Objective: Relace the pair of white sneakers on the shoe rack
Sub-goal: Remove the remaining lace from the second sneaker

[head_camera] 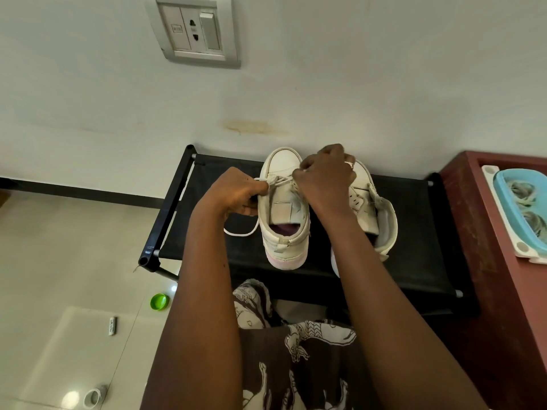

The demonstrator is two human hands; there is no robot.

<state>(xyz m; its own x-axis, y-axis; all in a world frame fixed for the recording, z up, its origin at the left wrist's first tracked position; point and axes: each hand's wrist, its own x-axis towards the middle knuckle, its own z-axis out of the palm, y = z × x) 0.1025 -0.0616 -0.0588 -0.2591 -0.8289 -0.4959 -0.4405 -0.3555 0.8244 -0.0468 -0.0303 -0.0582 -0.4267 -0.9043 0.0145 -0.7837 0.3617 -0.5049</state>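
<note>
Two white sneakers stand side by side on the black shoe rack (414, 232), toes toward the wall. The left sneaker (285, 232) has a white lace (242, 232) crossing its lowest eyelets, with one loose end trailing onto the rack at its left. My left hand (236, 193) pinches the lace at the shoe's left side. My right hand (325, 176) pinches the other lace end above the eyelets near the toe. The right sneaker (376, 214) is partly hidden behind my right wrist, its tongue flopped open.
A dark red cabinet (488, 261) stands right of the rack, with a blue basket on a white tray (521, 208) on it. On the tiled floor at the left lie a green cap (159, 301), a small white stick (112, 325) and a tape roll (94, 396). A wall socket (194, 31) is above.
</note>
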